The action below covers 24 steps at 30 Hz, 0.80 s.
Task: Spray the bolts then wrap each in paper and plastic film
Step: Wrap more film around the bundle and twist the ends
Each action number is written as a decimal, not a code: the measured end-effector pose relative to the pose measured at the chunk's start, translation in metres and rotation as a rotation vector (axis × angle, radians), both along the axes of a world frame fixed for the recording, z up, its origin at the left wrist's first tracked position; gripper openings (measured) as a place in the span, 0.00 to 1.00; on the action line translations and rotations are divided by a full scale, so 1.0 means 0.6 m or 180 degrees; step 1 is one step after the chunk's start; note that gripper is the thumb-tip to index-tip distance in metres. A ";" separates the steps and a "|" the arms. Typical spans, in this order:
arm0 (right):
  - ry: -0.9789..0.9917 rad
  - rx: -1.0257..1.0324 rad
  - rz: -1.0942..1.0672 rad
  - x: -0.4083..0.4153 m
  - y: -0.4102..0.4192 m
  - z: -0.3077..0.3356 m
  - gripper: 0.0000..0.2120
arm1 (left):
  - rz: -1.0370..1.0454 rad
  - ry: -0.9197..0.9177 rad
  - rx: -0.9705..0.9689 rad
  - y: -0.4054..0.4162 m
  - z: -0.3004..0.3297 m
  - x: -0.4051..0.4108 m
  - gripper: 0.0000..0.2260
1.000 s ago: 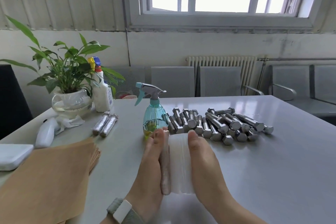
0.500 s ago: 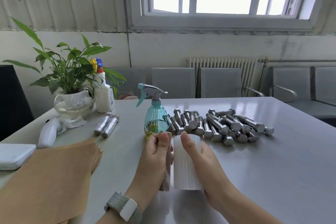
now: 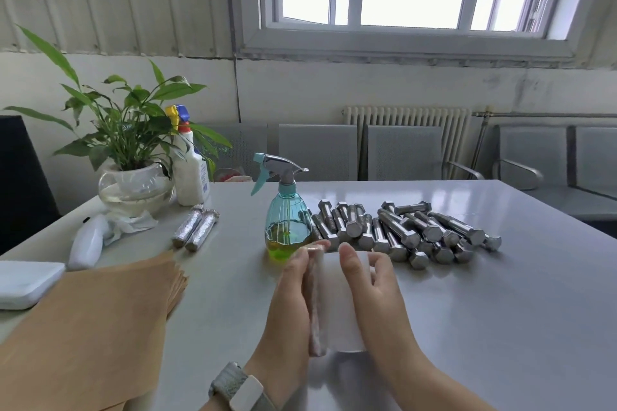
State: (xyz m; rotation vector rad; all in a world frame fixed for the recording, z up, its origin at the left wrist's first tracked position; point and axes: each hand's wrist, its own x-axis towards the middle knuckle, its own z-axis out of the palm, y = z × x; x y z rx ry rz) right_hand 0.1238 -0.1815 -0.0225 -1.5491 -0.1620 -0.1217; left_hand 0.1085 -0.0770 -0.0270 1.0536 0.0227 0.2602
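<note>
My left hand (image 3: pixel 288 304) holds a paper-wrapped bolt (image 3: pixel 314 307) lengthwise, fingers curled round it. Right beside it my right hand (image 3: pixel 374 297) grips a white roll of plastic film (image 3: pixel 337 310), thumb on top; roll and bolt touch. A teal spray bottle (image 3: pixel 287 223) with yellow-green liquid stands just beyond my fingertips. A pile of several bare steel bolts (image 3: pixel 400 230) lies to its right. Two wrapped bolts (image 3: pixel 195 232) lie at the left. A stack of brown paper sheets (image 3: pixel 96 320) covers the near left of the grey table (image 3: pixel 500 294).
A potted plant in a glass bowl (image 3: pixel 133 190) and a white spray bottle (image 3: pixel 190 173) stand at the far left. A white bottle (image 3: pixel 88 243) lies on its side near a white box (image 3: pixel 26 280). Grey chairs (image 3: pixel 404 150) line the far edge.
Both hands lifted the bolt and film roll slightly and drew closer together; my right thumb moved across the top of the roll. The view shifted a little.
</note>
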 end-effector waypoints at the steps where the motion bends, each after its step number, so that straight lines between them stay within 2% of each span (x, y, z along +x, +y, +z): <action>1: 0.0215 0.0164 0.0172 0.001 0.000 -0.001 0.28 | 0.0045 0.0074 0.0061 0.002 -0.001 0.003 0.18; 4: 0.0751 0.0358 0.0839 0.003 -0.007 0.004 0.33 | 0.0188 0.0118 0.0252 0.011 -0.004 0.014 0.22; 6: 0.0823 0.0267 0.1052 0.008 -0.009 0.006 0.33 | 0.0197 0.0133 0.0260 0.016 0.000 0.018 0.23; 9: 0.0767 0.0274 0.0940 0.011 -0.008 0.005 0.35 | 0.0208 0.0065 0.0430 0.030 -0.002 0.025 0.24; 13: 0.0461 0.0094 0.0599 0.008 -0.006 0.003 0.34 | 0.0414 0.0030 0.1062 0.038 -0.007 0.025 0.26; 17: 0.0162 0.0195 0.0590 -0.001 0.000 0.005 0.31 | 0.0778 -0.0028 0.1189 0.027 -0.002 0.018 0.26; 20: 0.0171 0.0316 0.0493 -0.003 0.007 0.001 0.29 | 0.0520 0.0169 0.0537 0.022 -0.007 0.013 0.24; 24: 0.0172 0.0004 0.0437 0.001 0.003 0.004 0.32 | -0.0051 0.0279 -0.0374 0.016 -0.003 0.004 0.24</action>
